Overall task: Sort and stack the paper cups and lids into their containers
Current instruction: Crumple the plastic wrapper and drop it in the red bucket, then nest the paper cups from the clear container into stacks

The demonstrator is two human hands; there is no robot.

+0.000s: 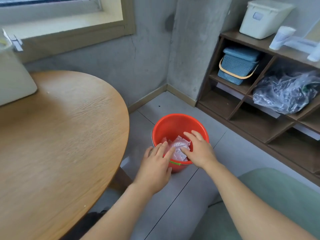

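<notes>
Crumpled pinkish plastic wrappers [180,146] in red bucket [173,125], open hands above

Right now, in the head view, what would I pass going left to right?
White container → round wooden table → left hand → right hand over the red bucket → blue basket → plastic bag on the shelf.

Red bucket's [180,125] crumpled contents [180,146] partly behind both hands.
</notes>
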